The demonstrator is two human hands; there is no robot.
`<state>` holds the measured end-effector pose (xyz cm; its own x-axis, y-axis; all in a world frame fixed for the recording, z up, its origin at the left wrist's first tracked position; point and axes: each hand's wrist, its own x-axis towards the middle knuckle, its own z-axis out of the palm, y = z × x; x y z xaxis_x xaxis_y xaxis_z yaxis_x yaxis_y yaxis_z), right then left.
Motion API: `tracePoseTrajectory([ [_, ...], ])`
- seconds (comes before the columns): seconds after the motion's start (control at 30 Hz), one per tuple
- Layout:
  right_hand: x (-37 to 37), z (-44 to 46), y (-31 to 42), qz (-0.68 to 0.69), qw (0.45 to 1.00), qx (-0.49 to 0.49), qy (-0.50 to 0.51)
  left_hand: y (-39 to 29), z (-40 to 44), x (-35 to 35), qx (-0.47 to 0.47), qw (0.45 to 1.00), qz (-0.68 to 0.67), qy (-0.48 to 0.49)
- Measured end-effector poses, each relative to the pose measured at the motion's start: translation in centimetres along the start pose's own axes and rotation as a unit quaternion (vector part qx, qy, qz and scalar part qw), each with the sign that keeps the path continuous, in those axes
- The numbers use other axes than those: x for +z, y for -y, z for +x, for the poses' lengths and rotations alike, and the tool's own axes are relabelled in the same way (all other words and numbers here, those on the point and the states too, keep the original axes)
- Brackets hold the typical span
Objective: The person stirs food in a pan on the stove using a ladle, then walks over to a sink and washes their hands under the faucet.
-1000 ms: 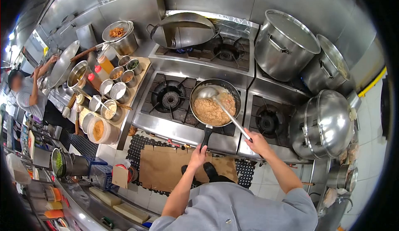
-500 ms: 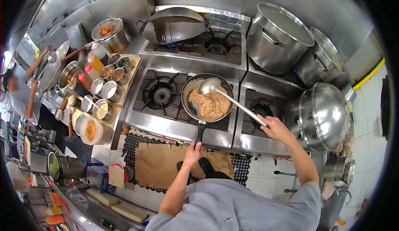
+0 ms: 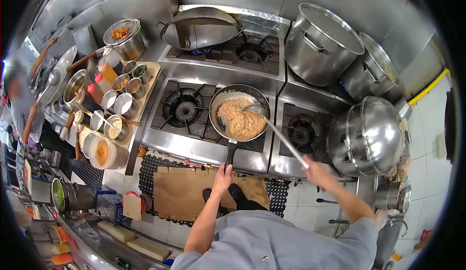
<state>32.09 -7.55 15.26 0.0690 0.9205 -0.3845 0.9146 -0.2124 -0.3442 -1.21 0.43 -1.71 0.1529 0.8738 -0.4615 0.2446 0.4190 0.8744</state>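
My left hand (image 3: 223,179) is closed round the black handle of a frying pan (image 3: 214,117), which sits on a burner of the front stove. Inside the pan lies a thick, orange-beige rice-like mixture (image 3: 238,122), heaped toward the middle and lower side. My right hand (image 3: 320,174), somewhat blurred, grips the end of a long metal ladle (image 3: 286,143). The ladle's bowl rests in the mixture at the pan's right side, partly sunk in it.
Left of the stove, a board holds several metal tubs, squeeze bottles (image 3: 105,71) and a plastic container (image 3: 103,152). A wok (image 3: 199,29) stands behind, large stockpots (image 3: 323,44) at back right, a domed steamer (image 3: 371,136) at right. Another person (image 3: 22,100) works at far left.
The ladle's bowl has moved from the pan's upper middle down to the right, into the mixture. My right hand has dropped slightly; my left keeps its hold.
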Motion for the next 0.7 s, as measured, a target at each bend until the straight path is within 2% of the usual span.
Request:
tracePoseTrajectory([
  [0.03, 3.3, -0.8, -1.2, 0.055, 0.997, -0.034, -0.039, -0.3, -0.1, 0.0, -0.001, 1.0, 0.004, -0.002],
  [0.07, 3.6, -2.0, 1.3, 0.237, 0.97, 0.05, 0.022, -0.4, -0.2, -0.1, -0.002, 1.0, 0.01, -0.003],
  [0.1, 3.3, -3.2, 4.7, 0.41, 0.899, 0.134, 0.082, -0.1, 0.0, 0.0, -0.002, 1.0, 0.009, -0.003],
  [0.13, 3.2, -3.6, 6.3, 0.408, 0.899, 0.134, 0.083, 0.6, 0.4, 0.2, 0.008, 1.0, 0.008, -0.008],
  [0.2, 2.6, -4.2, 8.3, 0.54, 0.826, 0.117, 0.113, 0.9, 0.3, 0.2, 0.017, 1.0, 0.008, -0.015],
  [0.27, 0.6, -5.7, 8.9, 0.546, 0.821, 0.112, 0.127, 0.3, 0.2, -0.2, 0.001, 1.0, 0.009, -0.002],
  [0.33, -1.0, -6.9, 8.8, 0.498, 0.85, 0.118, 0.122, 0.0, 0.4, -0.3, 0.01, 1.0, 0.01, -0.001],
  [0.4, -2.6, -7.1, 8.4, 0.496, 0.848, 0.129, 0.135, 0.2, 0.0, -0.3, 0.015, 1.0, 0.011, 0.002],
  [0.5, -4.3, -7.0, 8.7, 0.406, 0.9, 0.111, 0.112, -0.6, -0.2, -0.4, 0.024, 1.0, 0.018, -0.007],
  [0.57, -4.9, -6.6, 8.3, 0.393, 0.904, 0.111, 0.123, -0.6, -0.3, -0.6, 0.045, 0.999, 0.009, -0.013],
  [0.7, -4.7, -4.0, 7.1, 0.375, 0.907, 0.108, 0.155, -0.6, -0.3, -0.7, 0.03, 0.999, -0.008, 0.007],
])
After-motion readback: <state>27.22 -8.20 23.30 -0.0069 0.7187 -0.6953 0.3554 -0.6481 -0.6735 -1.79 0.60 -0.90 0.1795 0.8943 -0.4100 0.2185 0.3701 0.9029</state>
